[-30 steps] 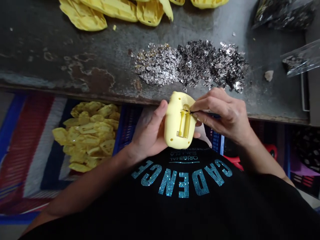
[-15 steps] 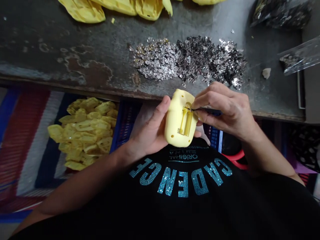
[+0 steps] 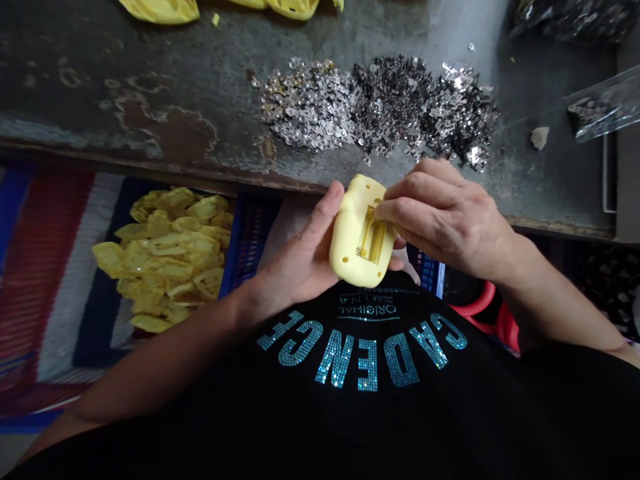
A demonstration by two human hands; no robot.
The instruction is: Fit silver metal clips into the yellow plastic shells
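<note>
Nearest me is my black shirt, its lower part running out of view. Past it, in front of the table's edge, my left hand curls around a yellow shell, thumb along one side; most of its fingers are hidden behind, with only tips showing at the other edge. The shell is tilted, its slot facing up at me. My right hand has its fingers bunched nearly together over the slot's far end, covering it, so I cannot tell whether they pinch anything. Below my right forearm shows a red loop, partly covered. A blue basket sits under my hands, largely blocked by them. To my left, yellow parts lie heaped on striped cloth, too jumbled to separate. On the worn table, three heaps of metal bits run into one another, single shapes hard to make out. Right of them lie a pale chip and a clear bag, cut off by the frame. Farthest, more yellow shells and a dark bag are cropped at the top.
</note>
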